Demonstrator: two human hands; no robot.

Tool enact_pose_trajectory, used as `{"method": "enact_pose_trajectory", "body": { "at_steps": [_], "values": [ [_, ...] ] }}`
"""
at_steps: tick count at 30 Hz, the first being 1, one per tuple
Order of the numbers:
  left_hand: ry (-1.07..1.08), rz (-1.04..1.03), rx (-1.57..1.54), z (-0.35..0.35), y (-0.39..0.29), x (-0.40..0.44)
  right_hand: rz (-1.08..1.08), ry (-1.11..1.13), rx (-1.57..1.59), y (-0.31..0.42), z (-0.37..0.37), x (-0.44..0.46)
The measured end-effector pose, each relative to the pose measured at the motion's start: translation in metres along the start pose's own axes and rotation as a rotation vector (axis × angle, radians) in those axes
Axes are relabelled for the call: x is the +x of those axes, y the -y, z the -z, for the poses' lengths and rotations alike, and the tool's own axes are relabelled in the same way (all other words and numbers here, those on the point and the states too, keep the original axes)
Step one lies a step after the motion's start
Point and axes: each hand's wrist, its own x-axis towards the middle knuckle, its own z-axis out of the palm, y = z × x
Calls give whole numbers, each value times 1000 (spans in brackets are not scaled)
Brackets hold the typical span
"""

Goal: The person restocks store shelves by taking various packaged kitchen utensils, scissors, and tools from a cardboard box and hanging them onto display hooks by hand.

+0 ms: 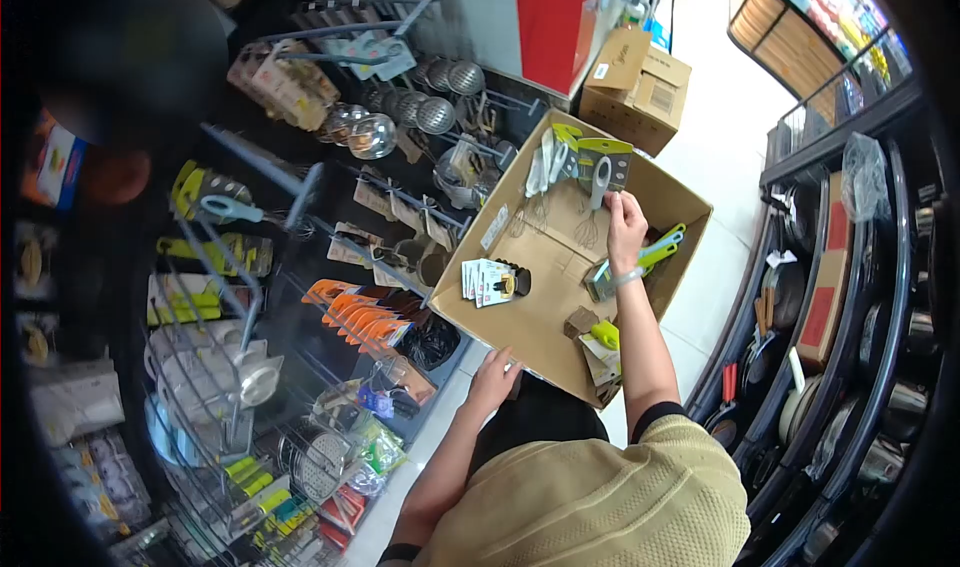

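A large open cardboard box [555, 339] is in front of me. My right hand [626, 231] reaches inside it, fingers pinched at a carded whisk [601, 179] with a grey handle. More green-and-grey carded utensils [550, 162] lie beside that whisk at the far end. My left hand [493, 382] is at the near left edge of the box, its fingers bent against the rim. Inside the box are small carded packs with black items [492, 283], a green-handled utensil [660, 250] by the right wall, and a green-topped pack [604, 337] near my right forearm.
Wire racks with hanging strainers [435, 115], orange carded items [360, 315] and green-handled tools [215, 255] stand close on the left. Shelves of pans [800, 407] line the right. Another cardboard box [640, 97] sits on the tiled floor beyond.
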Motion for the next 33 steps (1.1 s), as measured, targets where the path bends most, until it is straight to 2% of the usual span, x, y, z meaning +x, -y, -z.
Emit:
{"method": "enact_pose_trajectory", "body": {
  "at_steps": [3,5,7,9,11,13,15,17,20,24,33],
  "values": [
    [-3,4,2,22,-16,-6,-34,107,93,78,-7,-21],
    [-37,3,-53,34,-25,-13,-23,228,296,109,-22,-38],
    [-190,-90,-99,41,-25,-22,-11,302,464,129,-45,-61],
    [-317,-188,-103,47,-20,-25,49,506,388,148,-60,-84],
    [-361,-195,-117,58,-23,-35,17,628,577,173,-78,-110],
    [-386,-201,-113,64,-20,-43,-109,749,773,195,-90,-132],
    [-365,-156,-141,69,-17,-53,-116,881,872,211,-93,-145],
    [-356,-129,-159,71,-16,-63,0,888,868,216,-100,-157],
    [-365,-125,-171,68,-11,-74,-99,860,812,233,-102,-171],
    [-379,-133,-194,65,-2,-80,-29,810,830,241,-111,-177],
    [-366,-131,-214,63,-1,-86,-16,760,763,240,-125,-187]
  ]
}}
